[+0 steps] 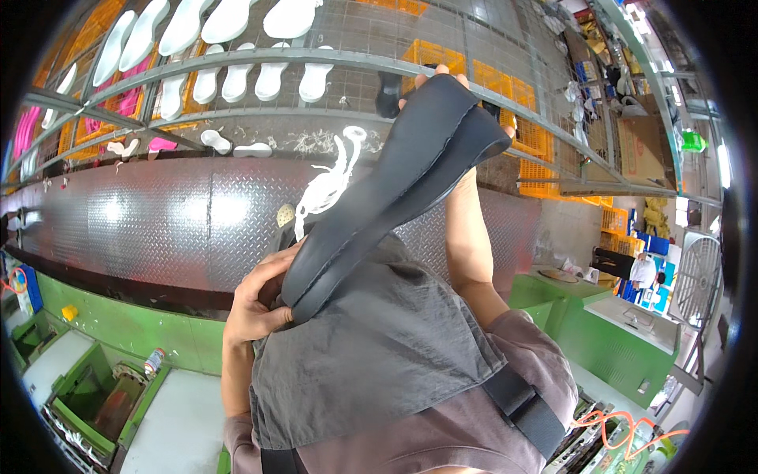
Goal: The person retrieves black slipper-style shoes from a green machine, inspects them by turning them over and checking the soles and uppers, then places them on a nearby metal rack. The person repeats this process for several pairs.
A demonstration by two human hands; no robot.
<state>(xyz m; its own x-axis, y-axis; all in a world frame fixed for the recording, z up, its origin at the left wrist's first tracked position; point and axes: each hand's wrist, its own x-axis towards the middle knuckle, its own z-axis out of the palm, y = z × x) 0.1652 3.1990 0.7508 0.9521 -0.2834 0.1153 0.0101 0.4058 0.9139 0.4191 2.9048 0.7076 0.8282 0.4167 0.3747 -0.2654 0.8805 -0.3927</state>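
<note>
A pair of black shoe soles [379, 189], pressed together lengthwise, stretches slantwise in front of my chest. My left hand [259, 296] grips their narrower heel ends at the lower left, thumb on the near side. At the upper right my right hand [464, 180] holds the wide toe ends from behind; its fingertips curl over the far edges and most of the palm is hidden. A grey apron [355, 347] lies right below the soles. Just left of them is a tangle of white trimming strips [328, 186].
Beyond a patterned metal platform [158, 209] stands a wire rack [347, 59] bearing several white soles [229, 20]. Orange crates [537, 142] are behind it. Green machines [624, 332] flank me on both sides. A person [641, 271] is at the far right near a large fan [699, 276].
</note>
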